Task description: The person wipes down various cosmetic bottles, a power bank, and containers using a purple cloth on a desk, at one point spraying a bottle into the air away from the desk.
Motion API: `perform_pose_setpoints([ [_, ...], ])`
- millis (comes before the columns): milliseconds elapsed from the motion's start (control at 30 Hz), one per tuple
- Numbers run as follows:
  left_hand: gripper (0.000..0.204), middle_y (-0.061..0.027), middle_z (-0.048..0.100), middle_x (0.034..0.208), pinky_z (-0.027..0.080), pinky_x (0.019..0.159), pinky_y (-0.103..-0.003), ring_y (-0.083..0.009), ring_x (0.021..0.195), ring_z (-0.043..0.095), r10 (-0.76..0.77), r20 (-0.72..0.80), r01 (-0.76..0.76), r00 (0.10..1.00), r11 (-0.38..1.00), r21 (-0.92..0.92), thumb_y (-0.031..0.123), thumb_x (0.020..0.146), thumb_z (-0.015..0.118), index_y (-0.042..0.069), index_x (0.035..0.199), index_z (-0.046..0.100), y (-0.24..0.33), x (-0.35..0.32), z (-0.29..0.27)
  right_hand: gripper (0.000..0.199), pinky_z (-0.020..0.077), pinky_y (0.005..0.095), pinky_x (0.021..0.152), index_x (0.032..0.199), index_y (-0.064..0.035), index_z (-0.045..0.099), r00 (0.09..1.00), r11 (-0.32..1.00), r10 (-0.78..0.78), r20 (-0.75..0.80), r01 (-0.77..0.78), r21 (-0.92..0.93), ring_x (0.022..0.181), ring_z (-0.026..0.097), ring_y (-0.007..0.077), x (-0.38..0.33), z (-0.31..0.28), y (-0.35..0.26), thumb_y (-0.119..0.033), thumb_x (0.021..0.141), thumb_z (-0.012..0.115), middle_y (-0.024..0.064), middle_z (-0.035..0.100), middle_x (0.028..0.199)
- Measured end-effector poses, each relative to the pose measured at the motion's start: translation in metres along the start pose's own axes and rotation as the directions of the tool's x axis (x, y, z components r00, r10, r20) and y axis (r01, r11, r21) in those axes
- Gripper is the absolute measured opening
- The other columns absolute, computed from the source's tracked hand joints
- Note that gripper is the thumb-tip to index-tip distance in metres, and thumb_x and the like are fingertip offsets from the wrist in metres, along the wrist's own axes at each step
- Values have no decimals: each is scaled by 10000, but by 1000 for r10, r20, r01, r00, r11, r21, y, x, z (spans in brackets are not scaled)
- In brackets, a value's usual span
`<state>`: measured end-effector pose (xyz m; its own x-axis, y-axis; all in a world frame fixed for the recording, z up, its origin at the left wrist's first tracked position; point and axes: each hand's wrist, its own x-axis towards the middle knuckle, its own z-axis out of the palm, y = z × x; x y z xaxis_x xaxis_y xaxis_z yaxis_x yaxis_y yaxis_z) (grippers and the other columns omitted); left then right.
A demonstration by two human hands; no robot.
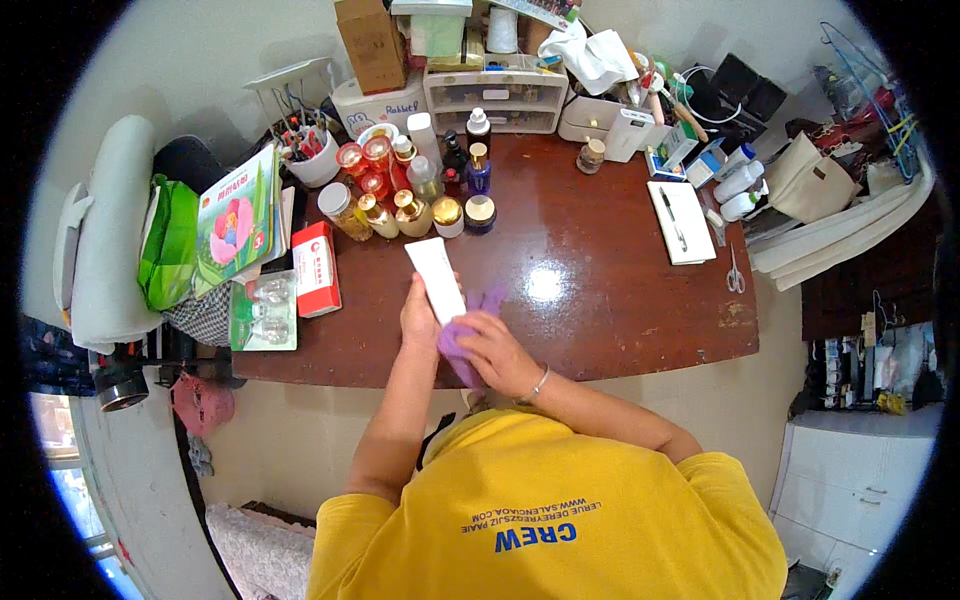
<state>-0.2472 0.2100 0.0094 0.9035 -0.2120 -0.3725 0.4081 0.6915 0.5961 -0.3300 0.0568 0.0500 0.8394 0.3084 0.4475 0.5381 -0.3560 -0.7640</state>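
My left hand (419, 312) is closed round the side of a white, flat-looking tube or slim box (434, 275), held tilted above the front edge of the table. Bunched in my right hand (498, 352) is a purple cloth (458, 340), pressed against the lower end of the white item. Part of the cloth sticks out past my fingers on the far side. Beyond my hands stands a group of cosmetic bottles and jars, among them a gold-capped bottle (412, 213), a gold-lidded jar (448, 216) and a dark blue bottle (478, 172).
On the brown table (600, 290) lie a red and white box (316, 270) and packaged bulbs (265, 312) at left. A notebook with a pen (682, 222), scissors (735, 272) and white bottles (738, 182) are at right. A drawer unit (495, 98) stands at the back.
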Motion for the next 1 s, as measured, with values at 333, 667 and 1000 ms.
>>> perform_pose_setpoints([
  [333,432,-134,597,1042,516,804,-411,-255,929,592,-140,-61,119,988,957,-266,378,1007,303,34,1195,485,-10,17,47,298,411,379,974,1133,-19,570,960,980,161,-229,-183,-80,1156,496,354,20,-34,-19,-13,835,559,189,412,1362],
  [667,295,-92,533,1001,532,709,-425,-258,847,565,-391,-197,232,899,807,-542,324,1005,348,74,1097,476,-26,27,76,303,432,365,950,1078,-19,595,791,895,283,-542,-421,-147,1107,543,329,-43,-61,22,39,789,524,191,525,1238],
  [1000,345,-127,605,947,539,676,-362,-221,786,606,-242,216,245,946,969,13,305,988,416,15,1169,463,-41,16,101,288,383,431,1008,1087,-34,587,798,728,449,-402,-588,-354,1221,452,379,-79,-90,34,-118,813,615,220,474,1307],
])
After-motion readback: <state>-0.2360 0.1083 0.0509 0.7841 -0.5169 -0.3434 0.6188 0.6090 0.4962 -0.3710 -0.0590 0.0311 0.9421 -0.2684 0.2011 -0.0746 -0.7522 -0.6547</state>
